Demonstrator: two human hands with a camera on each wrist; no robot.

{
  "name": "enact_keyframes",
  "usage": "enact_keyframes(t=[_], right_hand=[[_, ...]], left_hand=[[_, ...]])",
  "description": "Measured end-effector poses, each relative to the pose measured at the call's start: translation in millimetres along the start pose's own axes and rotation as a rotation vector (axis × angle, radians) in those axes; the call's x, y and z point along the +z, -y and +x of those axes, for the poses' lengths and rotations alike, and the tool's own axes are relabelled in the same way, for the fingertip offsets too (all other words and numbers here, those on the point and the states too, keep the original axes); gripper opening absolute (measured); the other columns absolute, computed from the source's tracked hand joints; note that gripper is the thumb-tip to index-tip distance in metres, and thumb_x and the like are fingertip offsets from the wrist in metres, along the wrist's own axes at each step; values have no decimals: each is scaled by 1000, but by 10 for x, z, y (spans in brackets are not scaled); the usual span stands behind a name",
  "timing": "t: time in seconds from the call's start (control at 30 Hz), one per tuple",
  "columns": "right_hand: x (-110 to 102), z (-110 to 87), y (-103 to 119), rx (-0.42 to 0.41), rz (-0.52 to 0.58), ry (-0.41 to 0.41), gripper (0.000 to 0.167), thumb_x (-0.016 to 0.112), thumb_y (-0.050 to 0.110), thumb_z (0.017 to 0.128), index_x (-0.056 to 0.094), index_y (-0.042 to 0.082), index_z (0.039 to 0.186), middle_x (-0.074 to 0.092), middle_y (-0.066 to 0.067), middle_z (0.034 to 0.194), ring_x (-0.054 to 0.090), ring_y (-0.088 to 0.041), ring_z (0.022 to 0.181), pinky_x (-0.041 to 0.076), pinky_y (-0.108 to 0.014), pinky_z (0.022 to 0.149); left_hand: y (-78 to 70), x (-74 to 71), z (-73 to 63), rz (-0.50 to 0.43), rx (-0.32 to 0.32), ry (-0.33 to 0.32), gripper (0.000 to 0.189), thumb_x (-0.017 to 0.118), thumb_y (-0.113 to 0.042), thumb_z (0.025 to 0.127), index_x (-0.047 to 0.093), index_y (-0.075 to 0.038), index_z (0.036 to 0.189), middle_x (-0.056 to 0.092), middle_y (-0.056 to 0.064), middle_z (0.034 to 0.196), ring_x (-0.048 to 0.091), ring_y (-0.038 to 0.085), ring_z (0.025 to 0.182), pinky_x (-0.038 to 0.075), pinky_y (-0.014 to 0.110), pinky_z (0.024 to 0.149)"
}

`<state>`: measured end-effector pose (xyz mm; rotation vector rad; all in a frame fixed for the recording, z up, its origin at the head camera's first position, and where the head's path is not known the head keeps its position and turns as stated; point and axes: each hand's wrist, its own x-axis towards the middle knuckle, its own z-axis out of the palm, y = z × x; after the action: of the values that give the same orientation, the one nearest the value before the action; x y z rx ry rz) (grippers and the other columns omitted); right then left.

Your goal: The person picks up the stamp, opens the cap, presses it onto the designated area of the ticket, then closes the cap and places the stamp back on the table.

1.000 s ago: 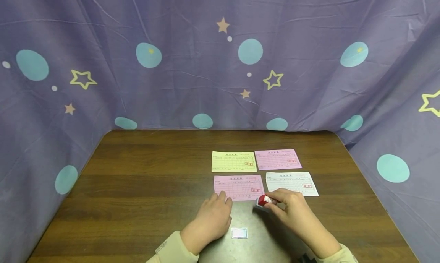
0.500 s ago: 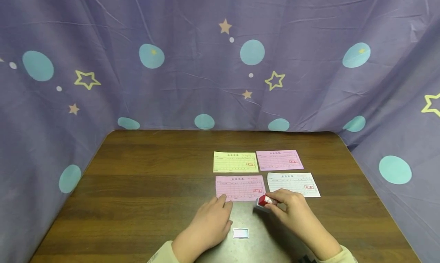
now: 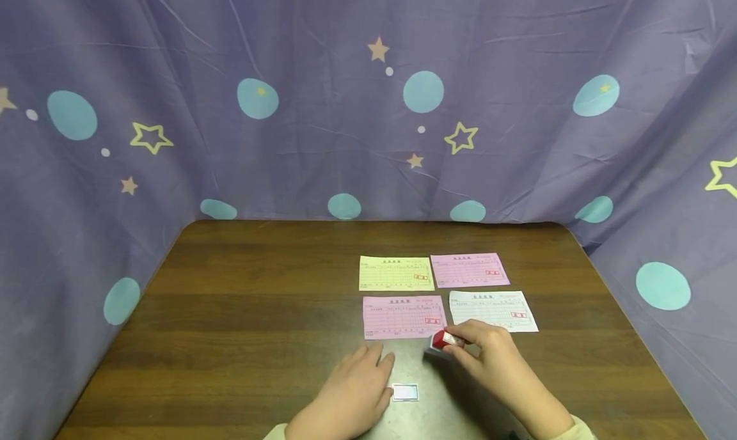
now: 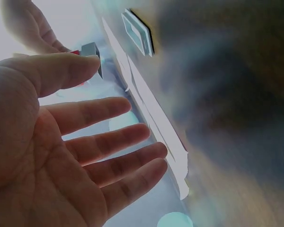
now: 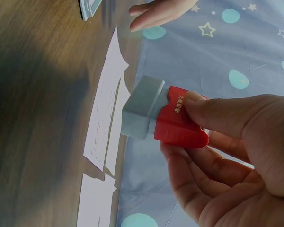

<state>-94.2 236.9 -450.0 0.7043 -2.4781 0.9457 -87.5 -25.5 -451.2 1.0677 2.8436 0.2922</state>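
Observation:
My right hand (image 3: 495, 357) pinches a red stamp (image 5: 180, 118) with a grey base between thumb and fingers. In the right wrist view the stamp is held above the table. My left hand (image 3: 352, 389) has its fingers extended and holds nothing; in the left wrist view the palm (image 4: 42, 165) is visible. Just right of its thumb lies a small rectangular stamp cap (image 3: 405, 392) on the table. Ahead of the left hand is a pink slip (image 3: 397, 315) with a red stamped mark. A white slip (image 3: 486, 307), also marked in red, lies just beyond the right hand.
Behind those two, a yellow slip (image 3: 394, 277) and another pink slip (image 3: 469, 270) lie side by side, both with red marks. The brown wooden table (image 3: 230, 325) extends left of the papers. A purple patterned curtain (image 3: 322, 126) surrounds the back and sides.
My left hand has drawn back from the near pink slip, and its thumb is now beside the cap. The right hand keeps the stamp in nearly the same place.

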Motion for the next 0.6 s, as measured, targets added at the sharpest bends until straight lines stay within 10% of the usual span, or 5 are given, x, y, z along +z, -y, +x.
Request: enact_keyframes(t=[0.6], right_hand=[[40, -35, 36, -43, 40, 3, 25, 88, 0, 72, 77, 3, 95, 71, 8, 87, 60, -2, 73, 53, -20, 64]], left_hand=[[-146, 128, -84, 165, 99, -32, 47, 81, -41, 82, 72, -9, 115, 62, 4, 106, 54, 18, 95, 50, 29, 78]])
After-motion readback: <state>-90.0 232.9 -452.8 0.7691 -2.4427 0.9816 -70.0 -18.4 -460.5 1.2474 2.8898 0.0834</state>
